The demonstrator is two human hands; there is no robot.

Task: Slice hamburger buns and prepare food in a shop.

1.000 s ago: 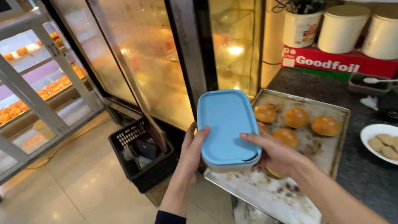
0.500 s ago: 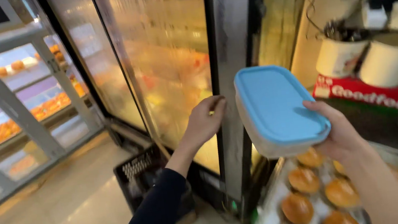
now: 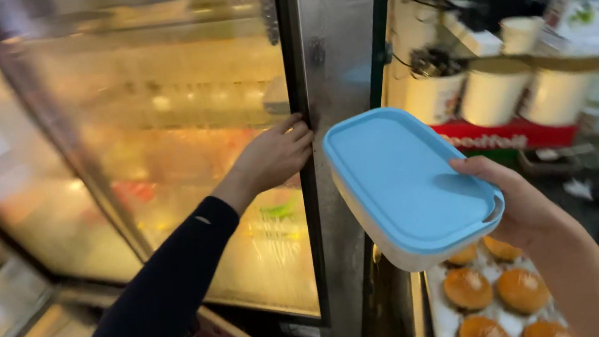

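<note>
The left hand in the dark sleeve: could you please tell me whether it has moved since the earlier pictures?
Yes. The left hand left the blue-lidded rectangular plastic container and reached up to the steel edge of the glass refrigerator door.

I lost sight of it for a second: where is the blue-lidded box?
The blue-lidded box is in the right hand, right of centre in the head view, above the tray of buns and beside the fridge door's metal frame.

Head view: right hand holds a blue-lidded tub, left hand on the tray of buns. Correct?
Not quite. The right hand does hold the blue-lidded tub, but the head view shows the left hand on the edge of the glass fridge door, not on the tray of buns.
</note>
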